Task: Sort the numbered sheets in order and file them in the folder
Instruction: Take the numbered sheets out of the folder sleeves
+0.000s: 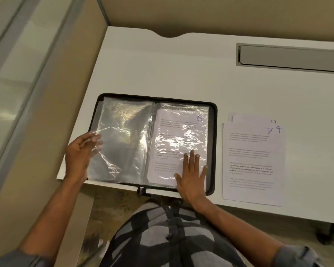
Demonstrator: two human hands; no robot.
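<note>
From the head view, the folder lay open at the desk's near-left corner, its near edge at the desk's front edge. The left hand pinched the outer edge of a clear sleeve. The right hand, fingers spread, pressed flat on sheet 6. The loose sheets lay just right of the folder, with bare desk beyond.

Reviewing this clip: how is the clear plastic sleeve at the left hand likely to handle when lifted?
Probably floppy: the clear sleeve is wrinkled and curls where the left hand holds its edge. Likely light and slippery, being thin and glossy. It seems bound into the folder, so it should swing like a page.
</note>
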